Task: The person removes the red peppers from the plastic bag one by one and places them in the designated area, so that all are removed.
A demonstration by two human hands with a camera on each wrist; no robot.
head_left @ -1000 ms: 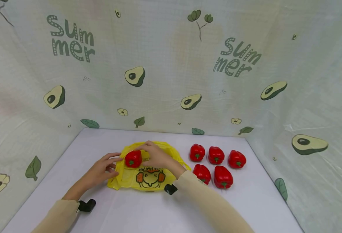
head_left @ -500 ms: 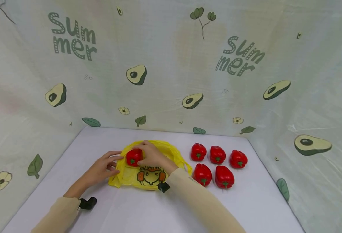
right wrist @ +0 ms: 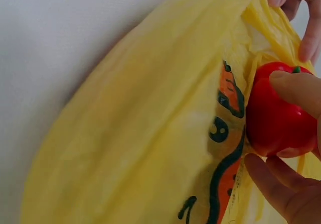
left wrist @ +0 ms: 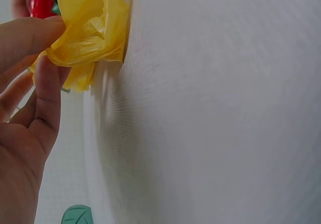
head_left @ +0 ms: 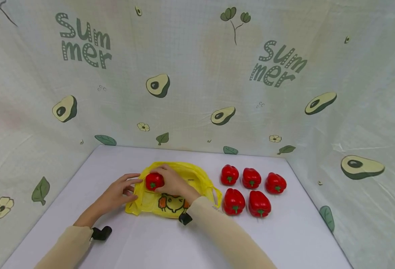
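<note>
A yellow plastic bag (head_left: 143, 206) with a printed cartoon face lies flat on the table, its mouth spread toward my left side. At that opening sits a red bell pepper (head_left: 153, 181), green stem facing me. My right hand (head_left: 173, 184) grips this pepper, thumb on one side and fingertips on the other; in the right wrist view the pepper (right wrist: 278, 116) shows between them. With thumb and fingers my left hand (head_left: 114, 195) pinches the bag's left edge, where the film (left wrist: 93, 28) bunches in the left wrist view.
Several more red bell peppers (head_left: 233, 202) stand in two rows to the right of the bag. A white cloth-covered table (head_left: 143, 246) lies underneath. Behind and at both sides hangs a printed curtain (head_left: 190, 67) with avocado drawings.
My right hand has moved left and closed around the pepper at the bag's mouth; earlier its thumb was apart from it. My left hand stays at the bag's edge.
</note>
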